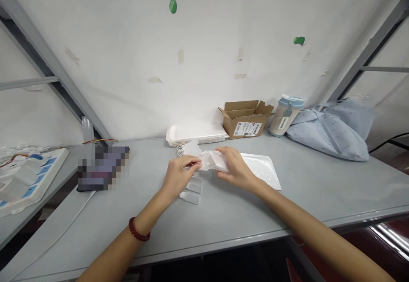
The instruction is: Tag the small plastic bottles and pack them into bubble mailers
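Note:
Both my hands meet over the middle of the grey table [223, 214]. My left hand [179, 175] pinches the left end of a small clear plastic bag [212, 161], fingers closed on it. My right hand [234, 167] grips the same bag from the right, fingers curled round it. Several small white plastic bottles [191, 190] lie on the table just below my left hand. A flat clear bag sheet [263, 169] lies under and to the right of my right hand. A red bead bracelet is on my left wrist.
A stack of white trays [196, 133], an open cardboard box [246, 118], a blue-lidded cup [286, 116] and a pale blue cloth bag [332, 130] stand along the back wall. A blurred dark object [102, 167] and a white-and-blue board [28, 175] lie at the left.

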Motion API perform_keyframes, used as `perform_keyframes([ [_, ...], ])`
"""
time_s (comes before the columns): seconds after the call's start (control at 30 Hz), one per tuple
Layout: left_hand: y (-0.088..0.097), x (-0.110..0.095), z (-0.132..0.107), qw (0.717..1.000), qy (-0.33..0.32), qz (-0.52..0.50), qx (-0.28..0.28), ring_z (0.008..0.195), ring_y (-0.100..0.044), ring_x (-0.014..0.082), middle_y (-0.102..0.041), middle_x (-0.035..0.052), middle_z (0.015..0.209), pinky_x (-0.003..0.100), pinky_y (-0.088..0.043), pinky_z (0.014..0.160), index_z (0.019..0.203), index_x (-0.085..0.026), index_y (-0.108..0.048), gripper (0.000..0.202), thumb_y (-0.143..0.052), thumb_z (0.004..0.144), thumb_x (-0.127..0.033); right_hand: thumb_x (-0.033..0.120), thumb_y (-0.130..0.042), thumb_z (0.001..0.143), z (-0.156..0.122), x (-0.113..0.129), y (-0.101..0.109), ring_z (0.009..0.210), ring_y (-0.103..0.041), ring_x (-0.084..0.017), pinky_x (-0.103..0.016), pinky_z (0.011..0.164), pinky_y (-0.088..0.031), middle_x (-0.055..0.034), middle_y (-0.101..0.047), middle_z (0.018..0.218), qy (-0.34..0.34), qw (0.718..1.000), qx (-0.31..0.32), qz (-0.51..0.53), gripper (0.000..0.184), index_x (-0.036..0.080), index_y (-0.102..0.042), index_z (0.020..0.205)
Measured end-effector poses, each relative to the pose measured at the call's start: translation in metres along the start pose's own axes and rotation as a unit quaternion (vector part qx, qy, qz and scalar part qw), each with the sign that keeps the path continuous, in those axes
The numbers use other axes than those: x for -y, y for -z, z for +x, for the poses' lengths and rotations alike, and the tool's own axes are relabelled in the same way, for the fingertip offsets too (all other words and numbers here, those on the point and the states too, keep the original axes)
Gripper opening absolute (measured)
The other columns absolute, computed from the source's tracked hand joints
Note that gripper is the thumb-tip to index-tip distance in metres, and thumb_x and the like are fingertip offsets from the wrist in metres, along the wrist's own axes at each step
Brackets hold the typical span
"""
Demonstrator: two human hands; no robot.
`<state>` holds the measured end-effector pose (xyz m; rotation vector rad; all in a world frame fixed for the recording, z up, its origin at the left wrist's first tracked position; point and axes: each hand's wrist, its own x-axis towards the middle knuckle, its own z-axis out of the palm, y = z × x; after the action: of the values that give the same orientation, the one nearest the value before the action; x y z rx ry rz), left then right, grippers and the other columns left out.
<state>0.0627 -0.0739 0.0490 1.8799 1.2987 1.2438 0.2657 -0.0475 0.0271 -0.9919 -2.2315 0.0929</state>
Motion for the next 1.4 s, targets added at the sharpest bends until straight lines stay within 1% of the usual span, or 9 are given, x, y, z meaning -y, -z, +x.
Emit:
perform_keyframes([
  [0.17, 0.006, -0.010, 0.003, 0.984, -0.012, -0.130, 0.120, 0.106, -0.058, 0.0226, -0.063, 0.0054, 0.116, 0.033, -0.048, 0.088, 0.107, -0.021, -0.065, 0.032, -0.058, 0.077, -0.029, 0.023, -0.056, 0.072, 0.001, -0.001, 0.001, 0.105, -0.048, -0.028, -0.044, 0.087, -0.040, -0.0128, -0.052, 0.114, 0.014, 1.000, 0.001, 0.006, 0.057, 0.019, -0.034, 0.124],
  [0.2, 0.011, -0.009, 0.005, 0.983, -0.016, -0.144, 0.110, 0.108, -0.057, 0.0231, -0.061, 0.0061, 0.119, 0.033, -0.048, 0.089, 0.110, -0.021, -0.064, 0.033, -0.056, 0.079, -0.030, 0.024, -0.056, 0.072, 0.001, -0.002, 0.002, 0.106, -0.048, -0.029, -0.045, 0.087, -0.040, -0.0133, -0.052, 0.115, 0.011, 1.000, -0.006, 0.007, 0.059, 0.019, -0.033, 0.125],
  [0.27, 0.022, -0.003, 0.011, 0.991, -0.017, -0.125, 0.034, 0.106, -0.058, 0.0232, -0.064, 0.0078, 0.114, 0.033, -0.048, 0.087, 0.105, -0.019, -0.066, 0.031, -0.054, 0.080, -0.032, 0.026, -0.056, 0.072, 0.002, -0.005, 0.004, 0.107, -0.048, -0.029, -0.046, 0.089, -0.039, -0.0140, -0.050, 0.118, 0.000, 1.000, -0.020, 0.010, 0.061, 0.019, -0.030, 0.127],
  [0.37, 0.038, 0.013, 0.019, 0.996, 0.012, 0.025, -0.080, 0.087, -0.062, 0.0204, -0.070, 0.0066, 0.095, 0.031, -0.048, 0.078, 0.091, -0.017, -0.068, 0.025, -0.054, 0.078, -0.033, 0.027, -0.057, 0.072, 0.002, -0.009, 0.005, 0.107, -0.048, -0.030, -0.046, 0.089, -0.038, -0.0139, -0.050, 0.119, -0.025, 0.999, -0.030, 0.010, 0.061, 0.020, -0.030, 0.127],
  [0.5, 0.049, 0.029, 0.023, 0.975, 0.042, 0.217, 0.019, 0.073, -0.059, 0.0191, -0.069, 0.0030, 0.079, 0.028, -0.044, 0.065, 0.078, -0.020, -0.068, 0.020, -0.055, 0.073, -0.034, 0.027, -0.057, 0.072, 0.002, -0.010, 0.005, 0.106, -0.049, -0.030, -0.046, 0.089, -0.038, -0.0140, -0.050, 0.119, -0.031, 0.999, -0.033, 0.007, 0.061, 0.020, -0.030, 0.126],
  [0.63, 0.044, 0.031, 0.020, 0.955, 0.074, 0.264, 0.111, 0.068, -0.058, 0.0190, -0.067, 0.0018, 0.069, 0.027, -0.040, 0.059, 0.073, -0.019, -0.067, 0.024, -0.051, 0.075, -0.037, 0.026, -0.056, 0.072, 0.002, -0.009, 0.005, 0.106, -0.049, -0.030, -0.046, 0.088, -0.038, -0.0136, -0.050, 0.118, -0.029, 0.999, -0.029, 0.004, 0.061, 0.020, -0.030, 0.127],
  [0.97, 0.037, 0.036, 0.020, 0.961, 0.065, 0.241, 0.118, 0.066, -0.056, 0.0173, -0.064, 0.0008, 0.070, 0.025, -0.039, 0.059, 0.080, -0.019, -0.066, 0.027, -0.046, 0.077, -0.037, 0.026, -0.057, 0.072, 0.002, -0.010, 0.003, 0.106, -0.049, -0.030, -0.047, 0.088, -0.039, -0.0142, -0.050, 0.119, -0.026, 0.999, -0.018, 0.003, 0.062, 0.019, -0.029, 0.127],
  [1.2, 0.036, 0.037, 0.021, 0.969, 0.087, 0.196, 0.125, 0.067, -0.056, 0.0177, -0.064, 0.0011, 0.069, 0.026, -0.040, 0.060, 0.068, -0.018, -0.060, 0.025, -0.047, 0.076, -0.037, 0.027, -0.057, 0.072, 0.001, -0.010, 0.002, 0.107, -0.048, -0.030, -0.047, 0.089, -0.039, -0.0135, -0.050, 0.119, -0.032, 0.999, -0.014, 0.006, 0.062, 0.020, -0.029, 0.127],
  [1.4, 0.046, 0.027, 0.024, 0.987, 0.060, 0.137, 0.052, 0.073, -0.056, 0.0176, -0.064, 0.0029, 0.078, 0.027, -0.041, 0.064, 0.076, -0.017, -0.060, 0.026, -0.047, 0.078, -0.040, 0.026, -0.056, 0.072, 0.002, -0.009, 0.003, 0.108, -0.048, -0.029, -0.046, 0.090, -0.038, -0.0136, -0.050, 0.119, -0.034, 0.999, -0.011, 0.004, 0.062, 0.019, -0.028, 0.127],
])
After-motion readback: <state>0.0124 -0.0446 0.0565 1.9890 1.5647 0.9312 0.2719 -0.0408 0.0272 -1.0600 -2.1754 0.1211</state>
